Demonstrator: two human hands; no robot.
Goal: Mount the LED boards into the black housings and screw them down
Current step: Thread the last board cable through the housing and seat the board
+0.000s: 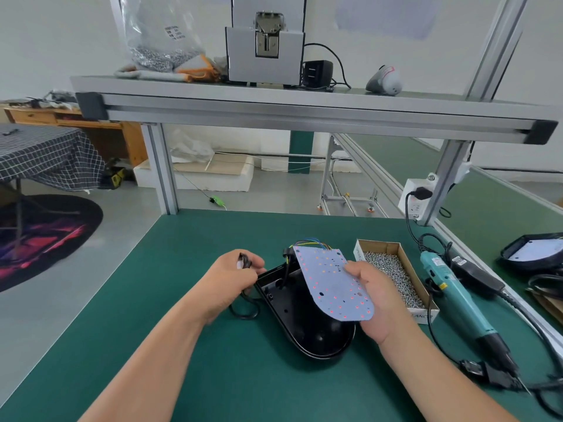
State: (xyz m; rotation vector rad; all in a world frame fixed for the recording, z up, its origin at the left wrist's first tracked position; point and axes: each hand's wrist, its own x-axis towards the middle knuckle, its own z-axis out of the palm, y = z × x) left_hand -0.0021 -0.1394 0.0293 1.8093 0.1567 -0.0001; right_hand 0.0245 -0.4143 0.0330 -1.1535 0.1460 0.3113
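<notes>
A black oval housing (307, 327) lies open side up on the green mat. My right hand (376, 300) pinches the right edge of a white LED board (332, 284), holding it tilted above the housing. Coloured wires (310, 242) run from the board's far end. My left hand (234, 278) grips a small black cable end (244, 263) just left of the housing; its black cable (243, 312) loops on the mat below the hand.
A cardboard box of screws (393, 275) sits right of the housing. A teal electric screwdriver (457, 293) lies further right with its cords. Another black housing with a board (533, 252) rests at the far right. An aluminium shelf frame (304, 114) spans overhead.
</notes>
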